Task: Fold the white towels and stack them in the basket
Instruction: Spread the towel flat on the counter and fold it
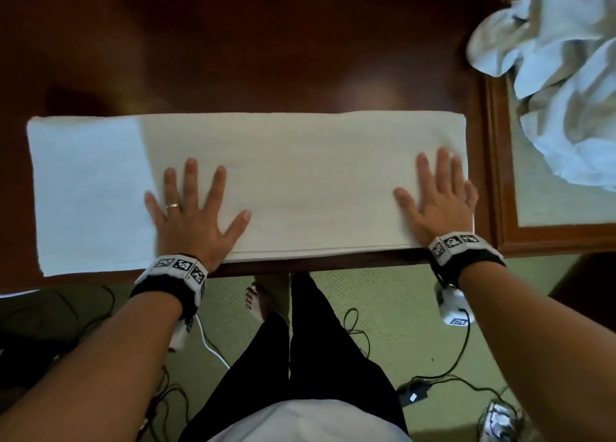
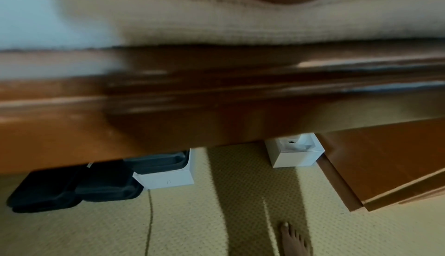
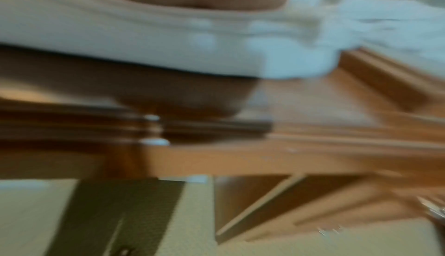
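A white towel [image 1: 283, 181], folded into a long strip, lies flat along the near edge of a dark wooden table [image 1: 233, 58]. My left hand [image 1: 196, 208] presses flat on it left of the middle, fingers spread. At the towel's right end my right hand [image 1: 440, 191] lies flat too, fingers straight. The left wrist view has the towel's near hem [image 2: 216, 27] under my palm; in the blurred right wrist view the towel's end [image 3: 168, 46] shows below my palm. No basket is in view.
A heap of crumpled white towels [image 1: 560, 74] lies on a glass-topped side table [image 1: 500, 174] at the right. Cables [image 1: 450, 371] and a black adapter [image 1: 413, 396] lie on the green carpet. White boxes [image 2: 296, 153] and black cases [image 2: 72, 186] sit under the table.
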Demonstrator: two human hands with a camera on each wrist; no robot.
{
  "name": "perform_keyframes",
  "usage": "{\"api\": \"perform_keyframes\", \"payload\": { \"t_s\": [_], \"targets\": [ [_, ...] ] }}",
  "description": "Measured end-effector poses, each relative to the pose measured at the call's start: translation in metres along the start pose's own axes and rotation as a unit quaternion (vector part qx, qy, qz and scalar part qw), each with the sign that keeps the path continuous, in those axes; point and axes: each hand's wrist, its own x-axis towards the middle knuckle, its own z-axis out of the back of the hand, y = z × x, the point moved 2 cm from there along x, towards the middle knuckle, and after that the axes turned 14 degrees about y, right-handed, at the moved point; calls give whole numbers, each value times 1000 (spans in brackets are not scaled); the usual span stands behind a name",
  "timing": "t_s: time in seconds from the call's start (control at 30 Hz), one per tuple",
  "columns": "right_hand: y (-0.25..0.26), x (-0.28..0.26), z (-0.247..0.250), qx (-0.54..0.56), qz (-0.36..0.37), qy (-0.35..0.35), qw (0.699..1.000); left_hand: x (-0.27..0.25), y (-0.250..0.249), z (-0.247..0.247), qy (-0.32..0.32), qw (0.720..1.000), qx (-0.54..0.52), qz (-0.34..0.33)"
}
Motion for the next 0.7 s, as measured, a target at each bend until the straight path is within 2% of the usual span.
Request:
{"api": "perform_keyframes", "payload": {
  "t_s": [0.07, 0.13, 0.23, 0.3, 0.33, 0.4, 0.5, 0.53, 0.57, 0.63, 0.7],
  "targets": [
    [-25, -2, 10, 20, -56, -14, 998, 0, -5, 4, -1, 1000, -7, 9],
    [-12, 0, 18, 10, -47, -60, 997, 0, -14, 11, -4, 1000, -25, 6],
    [56, 6, 23, -6, 93, -101, 991, 4, -38, 15, -1, 999, 13, -45],
    [100, 11, 13, -61, 195, -57, 977, 5, -50, 11, 13, 997, 32, -63],
    [111, 14, 9, -92, 214, -28, 972, 6, -51, 8, 16, 997, 35, -60],
    [102, 28, 10, -92, 176, -3, 980, 7, -49, 5, 14, 998, 37, -52],
    [49, 41, 23, 26, 5, 12, 1000, 7, -46, 5, 5, 998, 39, -53],
    [34, 38, 27, 49, -36, 13, 998, 7, -47, 6, 3, 998, 38, -53],
    [25, 32, 27, 46, -47, 4, 998, 7, -48, 6, 2, 998, 36, -53],
    [25, 8, 17, 4, 22, -24, 999, 6, -48, 6, 2, 998, 32, -54],
    [25, -25, -7, -35, 106, -6, 994, 6, -47, 7, 8, 998, 33, -53]
  ]
}}
